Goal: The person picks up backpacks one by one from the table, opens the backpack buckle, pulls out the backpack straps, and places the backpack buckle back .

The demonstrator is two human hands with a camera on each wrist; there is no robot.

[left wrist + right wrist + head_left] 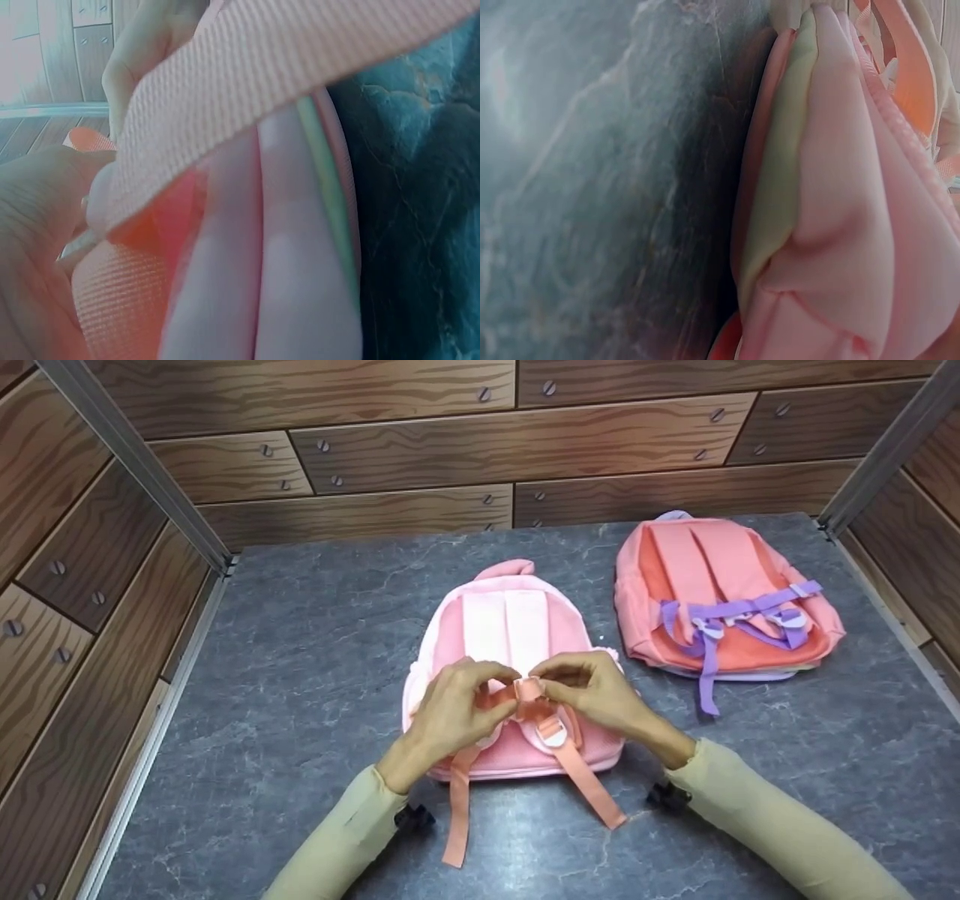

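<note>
A light pink backpack (pixel 495 622) lies with its shoulder straps up, its rounded top pointing away from me. Over its lower middle, my left hand (pixel 454 701) and my right hand (pixel 596 690) meet at an orange strap (pixel 531 690) with a small pale buckle. Thumb and fingers of each hand pinch this strap, the left from one side and the right from the other. Two loose orange webbing ends (pixel 589 784) hang toward me onto the table. One runs through a white strap adjuster (pixel 553 733). In the left wrist view, ribbed orange webbing (pixel 225 82) crosses close to the camera.
A second backpack (pixel 697 585), coral with purple straps, lies to the right, one purple strap end (pixel 708 682) trailing on the table. The dark marbled tabletop (pixel 300 660) is bordered by wood-patterned panels (pixel 420 442) and metal posts (pixel 135 457).
</note>
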